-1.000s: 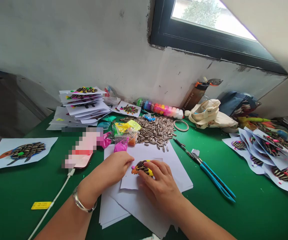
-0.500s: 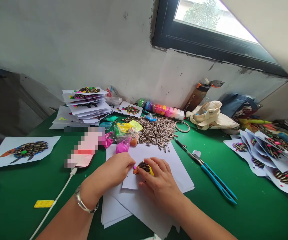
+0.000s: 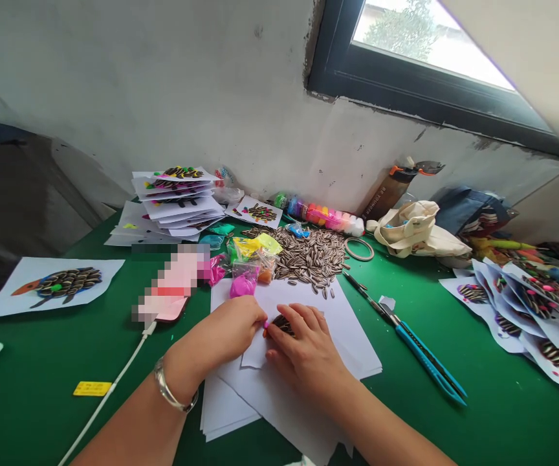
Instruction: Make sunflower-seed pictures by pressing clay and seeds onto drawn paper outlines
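Note:
A small seed-and-clay figure (image 3: 279, 321) lies on a white sheet (image 3: 342, 323) atop a loose paper stack on the green table (image 3: 503, 401). My left hand (image 3: 226, 330), with a metal bracelet on its wrist, pinches at the figure's left end where a pink dot shows. My right hand (image 3: 303, 349) lies over the figure, fingers curled and pressing down on it, hiding most of it. A heap of striped sunflower seeds (image 3: 308, 255) sits just behind the sheet, next to small bags of coloured clay (image 3: 245, 265).
A blue utility knife (image 3: 425, 359) lies right of the paper. A phone (image 3: 173, 288) with a white cable sits to the left. Finished seed pictures are stacked at the back left (image 3: 177, 194), far left (image 3: 51, 285) and right (image 3: 526, 298). Clay pots (image 3: 323, 215), a bottle and a cloth bag line the wall.
My right hand's fingers have closed further over the figure, covering more of it. The view has drifted slightly, so everything sits a little right and lower.

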Tool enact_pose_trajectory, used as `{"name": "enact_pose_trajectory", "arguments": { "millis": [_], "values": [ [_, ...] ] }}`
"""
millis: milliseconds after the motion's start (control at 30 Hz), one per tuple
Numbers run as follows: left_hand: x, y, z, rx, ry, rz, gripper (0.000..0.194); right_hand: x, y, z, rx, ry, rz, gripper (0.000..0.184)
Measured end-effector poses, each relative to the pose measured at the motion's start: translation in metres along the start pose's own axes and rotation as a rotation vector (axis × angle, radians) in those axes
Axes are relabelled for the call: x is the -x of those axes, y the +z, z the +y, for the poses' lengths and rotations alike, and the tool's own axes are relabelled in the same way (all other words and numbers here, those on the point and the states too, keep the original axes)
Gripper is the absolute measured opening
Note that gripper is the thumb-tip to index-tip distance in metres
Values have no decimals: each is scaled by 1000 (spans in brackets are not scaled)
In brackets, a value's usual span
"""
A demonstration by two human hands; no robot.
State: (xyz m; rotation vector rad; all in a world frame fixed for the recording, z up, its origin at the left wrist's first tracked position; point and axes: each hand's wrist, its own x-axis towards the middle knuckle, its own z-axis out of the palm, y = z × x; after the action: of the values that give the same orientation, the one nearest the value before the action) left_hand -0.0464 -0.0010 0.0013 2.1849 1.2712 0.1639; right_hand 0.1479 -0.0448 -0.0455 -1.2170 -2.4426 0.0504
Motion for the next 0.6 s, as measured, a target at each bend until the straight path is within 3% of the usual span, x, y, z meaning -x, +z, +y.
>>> {"name": "enact_pose_trajectory", "arguments": {
  "millis": [333,600],
  "values": [
    [-2,2,-2,-10,-12,-31,27,-6,1,1,-57,2,61,22],
    [1,-1,2,20,1,-35,26,6,0,28,-140,74,234,18]
  ]
}}
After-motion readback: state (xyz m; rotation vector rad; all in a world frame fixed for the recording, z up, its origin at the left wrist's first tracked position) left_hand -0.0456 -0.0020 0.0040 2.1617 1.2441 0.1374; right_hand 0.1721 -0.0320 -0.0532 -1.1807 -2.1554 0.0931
